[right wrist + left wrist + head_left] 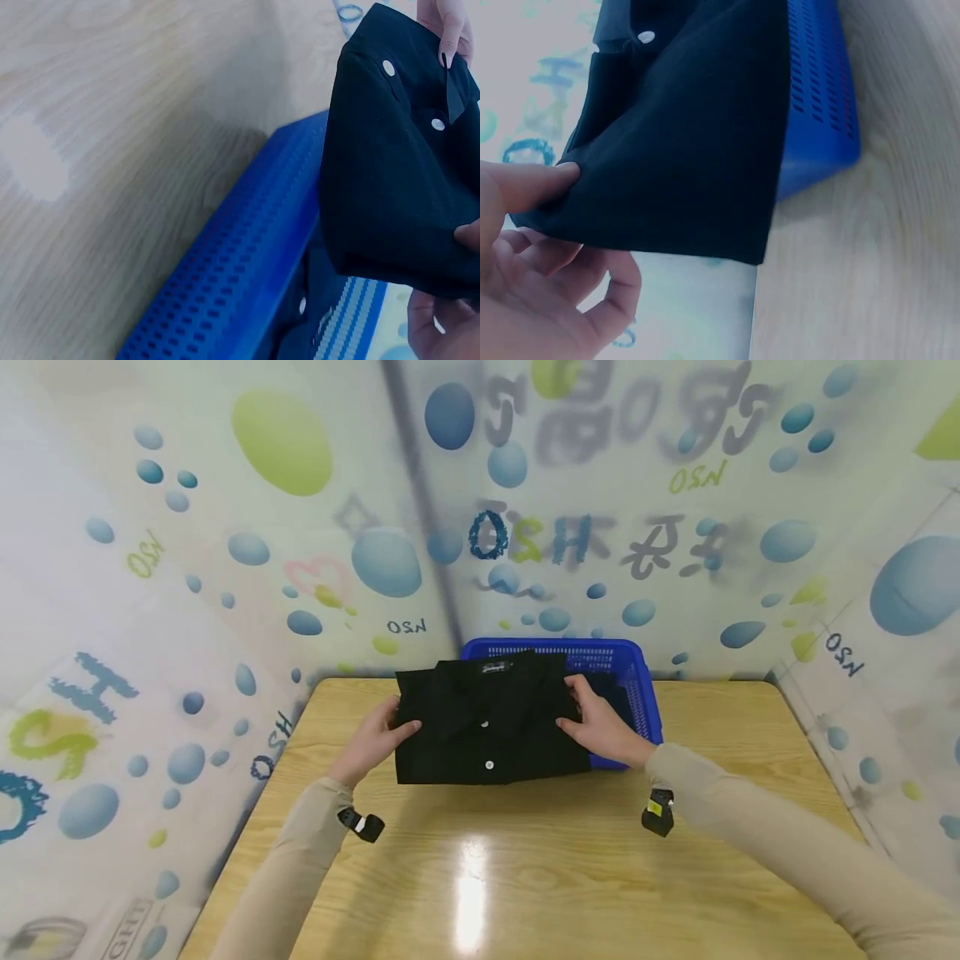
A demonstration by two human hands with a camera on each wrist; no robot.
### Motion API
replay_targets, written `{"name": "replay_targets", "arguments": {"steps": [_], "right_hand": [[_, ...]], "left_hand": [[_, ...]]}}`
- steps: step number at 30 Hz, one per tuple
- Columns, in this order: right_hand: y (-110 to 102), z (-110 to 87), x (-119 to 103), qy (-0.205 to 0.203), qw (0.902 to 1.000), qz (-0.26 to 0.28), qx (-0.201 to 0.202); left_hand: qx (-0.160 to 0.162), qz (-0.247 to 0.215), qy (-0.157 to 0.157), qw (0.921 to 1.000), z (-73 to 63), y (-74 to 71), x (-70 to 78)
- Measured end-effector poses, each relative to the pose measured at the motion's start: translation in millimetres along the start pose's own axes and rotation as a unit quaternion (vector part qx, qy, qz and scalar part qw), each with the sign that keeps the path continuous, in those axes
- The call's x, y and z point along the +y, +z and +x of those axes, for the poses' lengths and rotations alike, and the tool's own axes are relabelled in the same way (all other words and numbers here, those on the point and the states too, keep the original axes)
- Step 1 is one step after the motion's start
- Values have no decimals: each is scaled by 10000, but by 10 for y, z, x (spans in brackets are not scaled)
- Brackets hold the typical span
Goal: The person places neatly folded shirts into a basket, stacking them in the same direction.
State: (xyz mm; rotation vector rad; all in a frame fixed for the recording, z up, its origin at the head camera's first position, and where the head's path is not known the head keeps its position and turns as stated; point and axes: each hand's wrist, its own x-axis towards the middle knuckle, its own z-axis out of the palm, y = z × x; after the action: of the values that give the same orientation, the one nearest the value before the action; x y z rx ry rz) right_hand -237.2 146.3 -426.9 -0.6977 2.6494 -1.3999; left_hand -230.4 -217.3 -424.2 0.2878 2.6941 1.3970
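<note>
A folded black shirt [450,743] with white buttons and a collar label is held up by both hands, in front of and over the blue basket [651,702]. My left hand [377,739] pinches its left edge, thumb on the front and fingers behind. On the opposite edge my right hand [602,723] grips the cloth the same way. In the left wrist view the shirt [682,150] hangs flat from the thumb and fingers. Inside the basket [225,285], dark cloth with a white button [302,306] shows in the right wrist view.
The basket stands at the back of a light wooden table [555,860], near the wall [585,485] printed with bubbles and lettering. Side walls flank the table left and right. A black strap with a small device [657,814] sits on each wrist.
</note>
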Motion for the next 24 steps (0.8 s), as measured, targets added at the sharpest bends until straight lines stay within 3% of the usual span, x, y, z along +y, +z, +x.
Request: {"name": "replay_targets", "arguments": {"steps": [3,12,17,24], "right_hand": [[-120,-26,42,97,9999,-58,118],[-402,-19,185,237,9982,75,553],[-512,-29,255,49,9971,99,752],[-622,-57,335,90,9963,-120,851]], "left_hand": [[70,-134,144,9998,137,88,71],[247,60,413,9988,471,268,275],[221,-92,637,9977,590,365,333],[345,-122,680,9970,704,495,404]]}}
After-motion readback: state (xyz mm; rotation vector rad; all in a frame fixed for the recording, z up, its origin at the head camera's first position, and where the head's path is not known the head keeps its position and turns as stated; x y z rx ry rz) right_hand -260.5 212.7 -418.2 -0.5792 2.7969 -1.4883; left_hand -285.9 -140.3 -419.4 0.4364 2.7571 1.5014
